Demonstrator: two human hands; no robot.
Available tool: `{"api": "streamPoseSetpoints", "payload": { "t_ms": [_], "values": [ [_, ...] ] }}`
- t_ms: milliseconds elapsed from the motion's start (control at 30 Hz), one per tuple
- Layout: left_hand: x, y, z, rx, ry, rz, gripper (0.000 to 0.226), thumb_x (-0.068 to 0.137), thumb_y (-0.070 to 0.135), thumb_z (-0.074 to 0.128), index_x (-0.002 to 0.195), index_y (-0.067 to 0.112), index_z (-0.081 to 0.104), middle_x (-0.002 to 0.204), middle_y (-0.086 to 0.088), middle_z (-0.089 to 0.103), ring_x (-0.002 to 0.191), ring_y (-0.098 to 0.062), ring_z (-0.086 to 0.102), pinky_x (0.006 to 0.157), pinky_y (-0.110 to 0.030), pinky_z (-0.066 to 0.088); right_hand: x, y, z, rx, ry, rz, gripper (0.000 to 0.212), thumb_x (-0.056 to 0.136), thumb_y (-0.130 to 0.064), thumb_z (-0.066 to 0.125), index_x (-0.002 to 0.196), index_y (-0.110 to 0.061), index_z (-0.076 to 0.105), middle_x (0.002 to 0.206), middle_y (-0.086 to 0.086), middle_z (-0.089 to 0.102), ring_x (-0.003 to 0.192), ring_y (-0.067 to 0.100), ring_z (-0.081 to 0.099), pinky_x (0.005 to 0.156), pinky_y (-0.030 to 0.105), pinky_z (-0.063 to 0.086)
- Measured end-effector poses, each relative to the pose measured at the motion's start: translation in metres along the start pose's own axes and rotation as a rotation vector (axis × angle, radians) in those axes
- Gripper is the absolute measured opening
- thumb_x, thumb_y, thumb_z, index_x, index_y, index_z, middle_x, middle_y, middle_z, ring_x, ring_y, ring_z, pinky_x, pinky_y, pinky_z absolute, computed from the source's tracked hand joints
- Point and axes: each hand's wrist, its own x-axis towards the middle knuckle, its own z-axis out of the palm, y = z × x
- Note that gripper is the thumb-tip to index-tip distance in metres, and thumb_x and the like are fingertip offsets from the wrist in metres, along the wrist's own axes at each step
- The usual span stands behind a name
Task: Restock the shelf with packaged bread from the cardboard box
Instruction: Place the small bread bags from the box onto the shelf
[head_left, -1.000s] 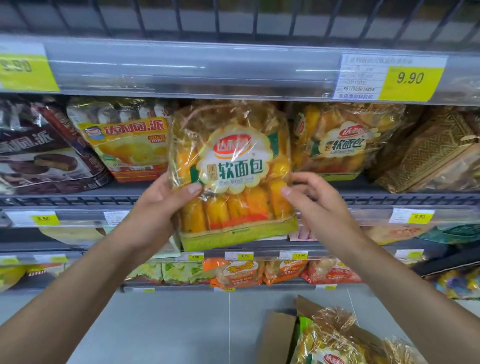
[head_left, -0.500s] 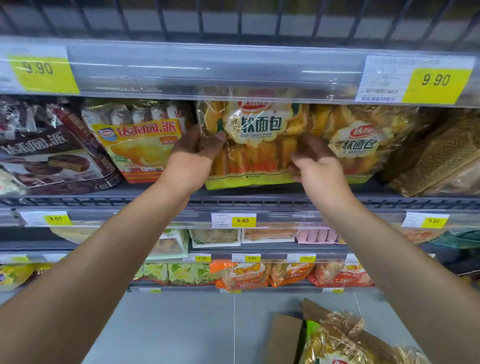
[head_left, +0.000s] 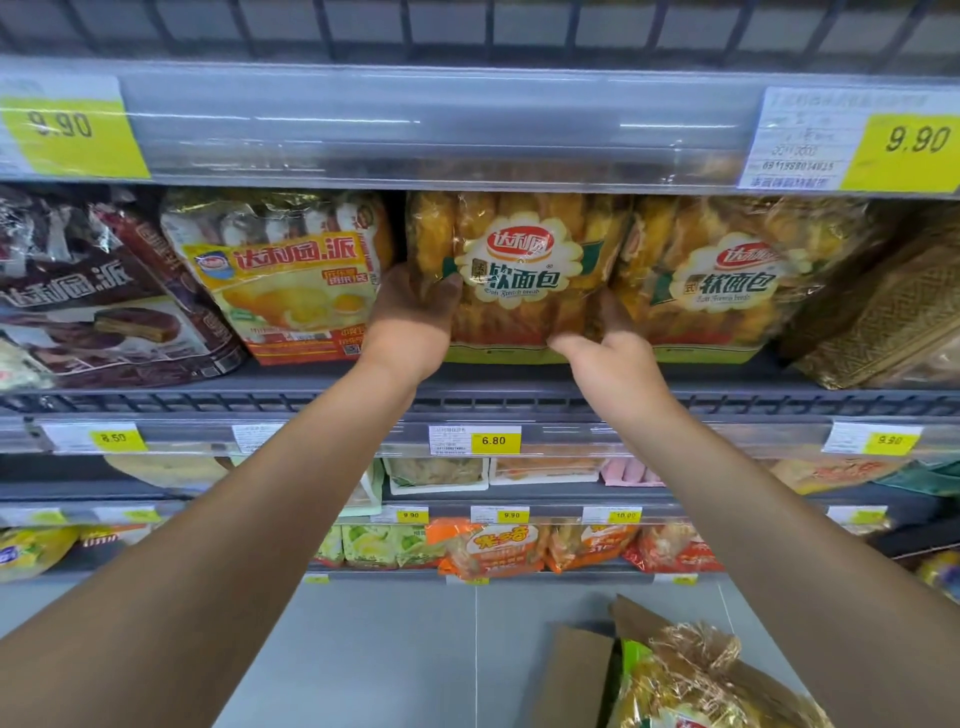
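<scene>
While the clear, yellow-orange soft-bread pack stands on the grey slatted shelf, the left hand clasps its left edge, thumb across the front, and the right hand curls round its lower right corner. Well below the pack lies the brown cardboard box.

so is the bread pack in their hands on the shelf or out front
On the shelf: the bread pack stands upright beside a matching pack, its top behind the upper price rail.

Left hand, right hand around upright bread pack on shelf
</scene>
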Motion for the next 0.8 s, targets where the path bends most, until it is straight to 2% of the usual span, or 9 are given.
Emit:
{"api": "streamPoseSetpoints", "payload": {
  "t_ms": [67, 167, 300, 367, 433, 500, 567, 700, 800],
  "values": [
    [-0.002, 0.0, -0.001, -0.008, -0.01, -0.008, 0.038, 0.098, 0.036, 0.059, 0.131, 0.016, 0.058, 0.12, 0.003, 0.066, 0.113, -0.022, 0.062, 0.097, -0.034, 0.047, 0.0, 0.001, -0.001, -0.031, -0.007, -0.011, 0.069, 0.095, -0.029, 0.059, 0.154, -0.035, 0.024, 0.096, -0.02, 0.054, 0.067, -0.003, 0.047, 0.049, 0.007, 0.038],
    [-0.007, -0.001, -0.002, -0.037, -0.041, -0.02, 0.038, 0.098, 0.031, 0.059, 0.134, 0.018, 0.056, 0.123, 0.006, 0.066, 0.114, -0.018, 0.061, 0.094, -0.029, 0.044, -0.003, 0.0, -0.003, -0.064, -0.013, -0.039, 0.067, 0.096, -0.028, 0.059, 0.154, -0.033, 0.026, 0.099, -0.021, 0.053, 0.069, -0.004, 0.048, 0.051, 0.006, 0.04],
    [-0.017, 0.004, -0.003, -0.044, -0.087, -0.002, 0.027, 0.099, 0.023, 0.059, 0.125, 0.02, 0.057, 0.125, 0.006, 0.065, 0.116, -0.017, 0.059, 0.098, -0.03, 0.044, -0.006, 0.001, -0.003, -0.065, -0.019, -0.087, 0.065, 0.095, -0.025, 0.06, 0.152, -0.026, 0.03, 0.115, -0.015, 0.057, 0.097, 0.004, 0.054, 0.083, 0.021, 0.038],
    [-0.02, 0.007, -0.004, -0.06, -0.093, -0.014, 0.024, 0.099, 0.022, 0.059, 0.123, 0.025, 0.055, 0.119, 0.008, 0.063, 0.113, -0.017, 0.058, 0.096, -0.028, 0.043, -0.009, 0.003, -0.004, -0.081, -0.023, -0.106, 0.065, 0.095, -0.027, 0.06, 0.153, -0.023, 0.03, 0.124, -0.009, 0.059, 0.108, 0.009, 0.057, 0.082, 0.023, 0.041],
    [-0.023, 0.01, -0.004, -0.08, -0.09, -0.042, 0.033, 0.098, 0.025, 0.06, 0.131, 0.023, 0.054, 0.119, 0.009, 0.063, 0.11, -0.016, 0.056, 0.093, -0.027, 0.04, -0.012, 0.004, -0.005, -0.109, -0.011, -0.118, 0.068, 0.094, -0.03, 0.061, 0.153, -0.022, 0.028, 0.12, -0.001, 0.064, 0.098, 0.013, 0.063, 0.075, 0.025, 0.048],
    [-0.025, 0.012, -0.003, -0.082, -0.072, -0.077, 0.04, 0.096, 0.026, 0.063, 0.134, 0.023, 0.053, 0.121, 0.009, 0.063, 0.111, -0.016, 0.057, 0.092, -0.028, 0.039, -0.014, 0.007, -0.005, -0.115, -0.009, -0.124, 0.065, 0.093, -0.031, 0.062, 0.151, -0.026, 0.031, 0.114, 0.005, 0.069, 0.096, 0.025, 0.066, 0.08, 0.04, 0.057],
    [-0.027, 0.014, -0.002, -0.094, -0.054, -0.105, 0.044, 0.093, 0.023, 0.066, 0.135, 0.023, 0.052, 0.119, 0.009, 0.063, 0.108, -0.015, 0.056, 0.09, -0.027, 0.039, -0.015, 0.011, -0.005, -0.099, -0.014, -0.134, 0.057, 0.089, -0.032, 0.062, 0.141, -0.035, 0.038, 0.112, -0.003, 0.07, 0.099, 0.026, 0.068, 0.088, 0.049, 0.057],
    [-0.035, 0.021, -0.002, -0.129, -0.044, -0.151, 0.047, 0.092, 0.017, 0.068, 0.136, 0.024, 0.052, 0.116, 0.011, 0.061, 0.104, -0.014, 0.053, 0.091, -0.024, 0.036, -0.018, 0.019, -0.005, -0.077, -0.039, -0.134, 0.048, 0.082, -0.042, 0.059, 0.125, -0.046, 0.039, 0.122, -0.006, 0.063, 0.114, 0.019, 0.059, 0.1, 0.049, 0.05],
    [-0.045, 0.021, -0.004, -0.125, -0.03, -0.18, 0.045, 0.091, 0.018, 0.068, 0.134, 0.024, 0.053, 0.118, 0.01, 0.062, 0.108, -0.016, 0.055, 0.092, -0.026, 0.036, -0.024, 0.025, -0.008, -0.084, -0.049, -0.143, 0.071, 0.079, -0.049, 0.056, 0.145, -0.032, 0.035, 0.143, -0.005, 0.051, 0.132, 0.017, 0.048, 0.109, 0.048, 0.043]
  ]
}}
